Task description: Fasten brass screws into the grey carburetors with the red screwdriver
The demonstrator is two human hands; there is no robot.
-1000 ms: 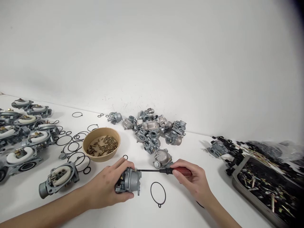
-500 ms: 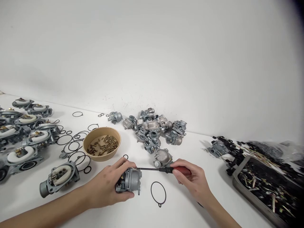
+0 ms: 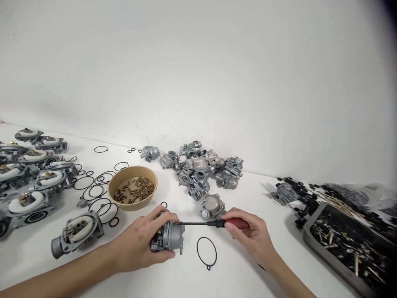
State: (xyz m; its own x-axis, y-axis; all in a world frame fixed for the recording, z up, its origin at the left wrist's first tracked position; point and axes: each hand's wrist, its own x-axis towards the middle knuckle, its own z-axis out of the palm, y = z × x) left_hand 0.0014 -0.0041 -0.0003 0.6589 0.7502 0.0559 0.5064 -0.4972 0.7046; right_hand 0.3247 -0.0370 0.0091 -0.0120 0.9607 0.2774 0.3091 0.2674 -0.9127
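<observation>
My left hand (image 3: 144,242) is wrapped round a grey metal carburetor (image 3: 175,238), held on its side with the rounded bowl facing right. In my right hand (image 3: 248,238) is a screwdriver (image 3: 237,223) with a red and black handle. Its dark shaft points left, and the tip reaches the upper edge of the carburetor bowl; the exact contact is too small to make out. Just below the shaft lies a black rubber gasket ring (image 3: 206,252) with a small loop. Another carburetor (image 3: 212,205) rests behind the screwdriver handle.
A tan bowl (image 3: 132,205) holds small brass-coloured screws. Opened carburetors with white floats (image 3: 79,231) stand at left, beside scattered black rings (image 3: 83,182). Further carburetors (image 3: 198,163) are piled by the wall. At right, a metal tray (image 3: 322,256) holds mixed small parts.
The screwdriver tip has shifted slightly right and down along the carburetor's upper edge. Both hands keep their grips in nearly the same place.
</observation>
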